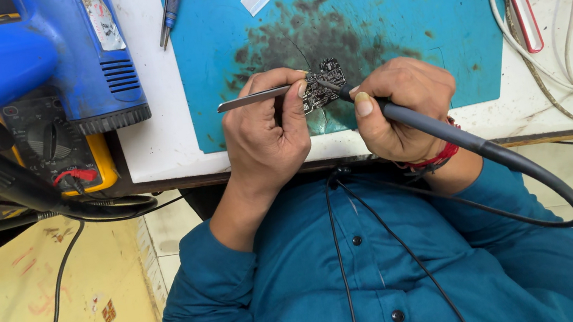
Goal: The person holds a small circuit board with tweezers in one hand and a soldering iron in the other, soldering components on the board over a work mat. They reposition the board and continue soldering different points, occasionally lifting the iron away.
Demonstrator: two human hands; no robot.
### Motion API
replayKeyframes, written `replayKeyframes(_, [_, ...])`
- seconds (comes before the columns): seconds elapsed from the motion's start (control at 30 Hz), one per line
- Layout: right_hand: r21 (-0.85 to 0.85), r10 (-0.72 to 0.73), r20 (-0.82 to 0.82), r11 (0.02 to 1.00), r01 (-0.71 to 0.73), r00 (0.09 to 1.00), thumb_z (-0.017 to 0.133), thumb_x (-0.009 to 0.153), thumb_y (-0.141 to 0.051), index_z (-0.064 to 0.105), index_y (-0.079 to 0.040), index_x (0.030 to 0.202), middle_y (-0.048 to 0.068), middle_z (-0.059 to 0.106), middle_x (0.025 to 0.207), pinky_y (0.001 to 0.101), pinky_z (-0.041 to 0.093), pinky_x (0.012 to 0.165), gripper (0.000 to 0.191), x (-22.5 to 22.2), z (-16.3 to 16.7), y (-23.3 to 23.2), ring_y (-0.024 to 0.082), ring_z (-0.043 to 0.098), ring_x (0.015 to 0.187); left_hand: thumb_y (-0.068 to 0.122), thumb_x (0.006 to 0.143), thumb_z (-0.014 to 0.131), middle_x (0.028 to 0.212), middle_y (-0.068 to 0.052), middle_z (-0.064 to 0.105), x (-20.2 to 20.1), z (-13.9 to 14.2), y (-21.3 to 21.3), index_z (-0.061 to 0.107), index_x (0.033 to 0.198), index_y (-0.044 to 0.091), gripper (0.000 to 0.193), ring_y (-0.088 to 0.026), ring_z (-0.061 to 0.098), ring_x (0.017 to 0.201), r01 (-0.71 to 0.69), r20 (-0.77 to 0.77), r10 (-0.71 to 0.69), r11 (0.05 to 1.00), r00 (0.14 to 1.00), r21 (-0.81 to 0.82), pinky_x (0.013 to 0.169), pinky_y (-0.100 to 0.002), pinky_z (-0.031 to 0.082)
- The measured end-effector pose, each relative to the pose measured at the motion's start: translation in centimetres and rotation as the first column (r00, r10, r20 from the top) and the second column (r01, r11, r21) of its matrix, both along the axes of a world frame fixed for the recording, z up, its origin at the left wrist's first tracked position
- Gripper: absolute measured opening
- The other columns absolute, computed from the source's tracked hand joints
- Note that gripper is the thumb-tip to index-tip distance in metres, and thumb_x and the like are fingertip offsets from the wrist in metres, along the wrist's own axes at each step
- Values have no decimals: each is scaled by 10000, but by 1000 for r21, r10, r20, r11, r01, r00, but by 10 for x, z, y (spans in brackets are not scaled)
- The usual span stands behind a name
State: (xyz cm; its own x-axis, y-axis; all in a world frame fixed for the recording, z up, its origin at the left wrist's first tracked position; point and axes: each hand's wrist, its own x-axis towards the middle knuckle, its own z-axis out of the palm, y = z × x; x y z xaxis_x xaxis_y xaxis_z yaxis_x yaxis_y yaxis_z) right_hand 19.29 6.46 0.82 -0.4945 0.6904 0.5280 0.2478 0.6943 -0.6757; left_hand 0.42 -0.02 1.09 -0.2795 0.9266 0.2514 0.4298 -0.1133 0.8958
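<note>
Circuit board (322, 83), small and dark, lying on scorched blue mat (432, 15) at surface edge, left hand (265, 132) gripping metal tweezers (254, 99) against it, right hand (401, 108) clenched round soldering iron (451, 133), tip touching board; soldering appears mid-way, unfinished.

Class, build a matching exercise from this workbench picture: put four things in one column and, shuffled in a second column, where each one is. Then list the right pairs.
Things:
1. soldering iron
2. tweezers
3. circuit board
4. multimeter

Places:
A. on the blue mat, between both hands
B. gripped in the right hand
C. at the bench's left, under the blue hot-air gun
D. pinched in the left hand

Pairs: 1-B, 2-D, 3-A, 4-C
</note>
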Motion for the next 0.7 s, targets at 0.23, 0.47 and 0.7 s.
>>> replayKeyframes(0.23, [-5, -4, 6, 1000, 4, 1000, 658, 1006, -57, 591, -26, 938, 118, 693, 810, 335, 497, 582, 101, 0, 0, 0, 262, 651, 663, 17, 1020, 696, 974, -104, 720, 0, 0, 0, 683, 1055, 7, 39, -177, 691, 743, 6, 9, -6, 1000, 1000, 18, 657, -294, 533])
replayKeyframes(0.47, [-10, -9, 13, 1000, 9, 1000, 658, 1005, -62, 593, -30, 934, 118, 689, 808, 339, 494, 579, 101, 0, 0, -1, 265, 646, 660, 17, 1021, 695, 967, -101, 718, 0, 0, 0, 683, 1063, 8, 45, -173, 682, 726, 3, 6, -3, 1000, 1000, 12, 648, -290, 524])
replayKeyframes(0.7, [-8, -6, 17, 1000, 6, 1000, 660, 1001, -62, 595, -29, 929, 116, 696, 807, 340, 491, 575, 103, 0, 1, 0, 264, 642, 651, 21, 1027, 693, 975, -97, 717, 0, -1, -1, 681, 1071, 11, 47, -169, 684, 731, 4, 3, -4, 1000, 1000, 19, 649, -287, 524])
